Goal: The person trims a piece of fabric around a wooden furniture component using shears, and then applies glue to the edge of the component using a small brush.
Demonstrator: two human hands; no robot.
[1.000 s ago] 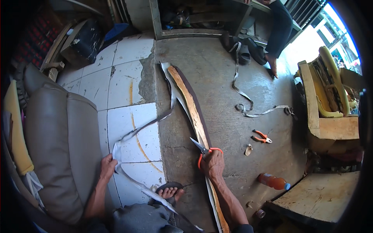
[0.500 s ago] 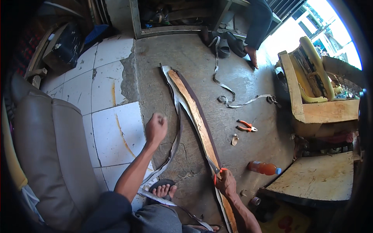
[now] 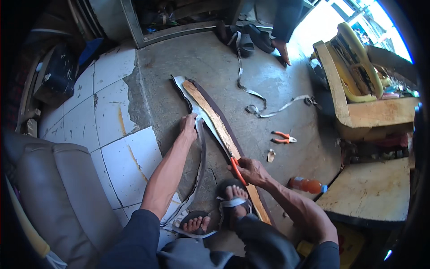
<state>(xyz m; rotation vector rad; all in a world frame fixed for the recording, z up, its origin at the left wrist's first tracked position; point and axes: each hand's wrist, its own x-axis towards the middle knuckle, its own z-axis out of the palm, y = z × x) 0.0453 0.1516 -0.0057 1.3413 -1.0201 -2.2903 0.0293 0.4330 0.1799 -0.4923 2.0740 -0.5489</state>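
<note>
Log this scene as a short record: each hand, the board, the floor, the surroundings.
Left hand: gripping fabric strip
Right hand: holding orange-handled scissors over the board; blade opening unclear
Board: long, narrow, bare wood showing, dark fabric along its right edge
Floor, right of board: orange-handled pliers; bottle on its side, blue cap
Floor, farther off: loose ribbon, winding
Left side: brown cushion
Far side: another person's bare foot

Left hand (image 3: 190, 127) pinches, arm (image 3: 166, 181) extended forward; right hand (image 3: 249, 171) grips (elbow (image 3: 329, 234) bent).
</note>
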